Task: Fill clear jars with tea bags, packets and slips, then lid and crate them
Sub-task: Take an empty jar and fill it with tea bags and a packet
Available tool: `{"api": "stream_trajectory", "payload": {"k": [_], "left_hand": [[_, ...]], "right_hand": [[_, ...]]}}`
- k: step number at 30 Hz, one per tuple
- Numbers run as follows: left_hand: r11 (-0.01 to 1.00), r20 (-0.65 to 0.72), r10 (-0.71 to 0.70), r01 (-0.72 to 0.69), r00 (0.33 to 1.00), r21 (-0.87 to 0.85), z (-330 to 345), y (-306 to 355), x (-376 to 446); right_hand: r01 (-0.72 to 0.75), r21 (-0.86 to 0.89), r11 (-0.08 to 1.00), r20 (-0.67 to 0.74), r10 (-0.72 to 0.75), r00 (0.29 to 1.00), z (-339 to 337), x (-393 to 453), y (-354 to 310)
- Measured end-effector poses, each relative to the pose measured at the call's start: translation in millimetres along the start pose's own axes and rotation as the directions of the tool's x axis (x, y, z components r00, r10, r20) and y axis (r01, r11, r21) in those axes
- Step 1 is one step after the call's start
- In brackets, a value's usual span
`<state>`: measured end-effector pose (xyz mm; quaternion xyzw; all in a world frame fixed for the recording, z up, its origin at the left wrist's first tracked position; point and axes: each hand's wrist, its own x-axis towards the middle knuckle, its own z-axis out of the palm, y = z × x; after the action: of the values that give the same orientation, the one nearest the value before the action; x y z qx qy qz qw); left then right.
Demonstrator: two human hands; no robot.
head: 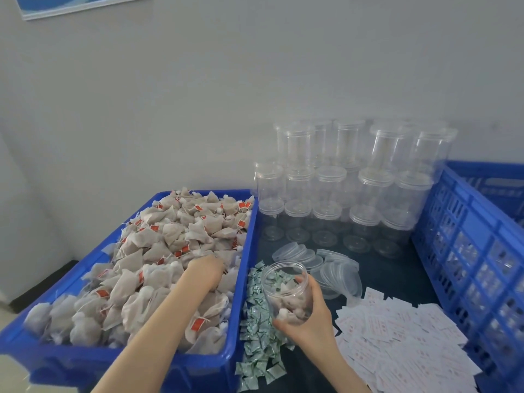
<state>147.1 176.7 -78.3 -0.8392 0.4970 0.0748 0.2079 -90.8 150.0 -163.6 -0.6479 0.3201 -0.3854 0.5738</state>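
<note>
My right hand point(310, 319) grips a clear open jar point(285, 293) tilted toward me, with a few tea bags inside it. My left hand point(205, 272) reaches into the heap of tea bags point(158, 259) in the blue tub point(241, 279); its fingers are buried among the bags, so what they hold is hidden. Green-and-white packets point(256, 336) lie in a strip beside the tub. White slips with red print point(397, 336) are spread at the right. Clear lids point(329, 268) lie in rows behind the jar.
Stacked empty clear jars point(340, 188) stand against the wall at the back. A blue slatted crate point(467, 251) stands at the right on the dark table point(397, 276). The grey wall closes off the back.
</note>
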Motion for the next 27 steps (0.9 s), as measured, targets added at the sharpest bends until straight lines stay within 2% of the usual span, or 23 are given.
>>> {"api": "stream_trajectory", "payload": {"k": [5,8,11,15,19,22,25,27], "left_hand": [[0.998,-0.105,0.048,-0.052,0.993,-0.037,-5,-3,-9],[0.973,-0.248,0.040,-0.095,0.968,-0.211,-10,-12,-11],[0.873,-0.417,0.029,-0.226,0.908,-0.431,-21,-17,-16],[0.687,-0.609,-0.102,-0.387,0.786,-0.615,-40,-12,-30],[0.491,-0.657,-0.108,-0.535,0.746,-0.687,-59,-2,-49],[0.474,-0.682,-0.027,-0.592,0.730,-0.652,-69,10,-62],[0.383,-0.654,0.091,-0.633,0.751,-0.673,-72,31,-69],[0.434,-0.618,0.205,-0.637,0.759,-0.637,-69,46,-71]], "right_hand": [[0.007,0.003,1.000,-0.015,-0.007,1.000,1,-2,-2],[-0.006,0.040,0.999,-0.023,0.007,1.000,4,-4,-5],[-0.006,0.043,0.999,-0.004,0.007,1.000,5,-4,-6],[0.010,0.055,0.998,-0.005,-0.010,1.000,9,-4,-9],[-0.003,0.039,0.999,-0.013,0.004,1.000,11,-3,-6],[0.003,-0.008,1.000,-0.030,-0.003,1.000,9,0,0],[0.007,-0.031,0.999,-0.059,-0.008,0.998,7,4,5],[0.003,-0.043,0.999,-0.063,-0.006,0.998,7,8,6]]}}
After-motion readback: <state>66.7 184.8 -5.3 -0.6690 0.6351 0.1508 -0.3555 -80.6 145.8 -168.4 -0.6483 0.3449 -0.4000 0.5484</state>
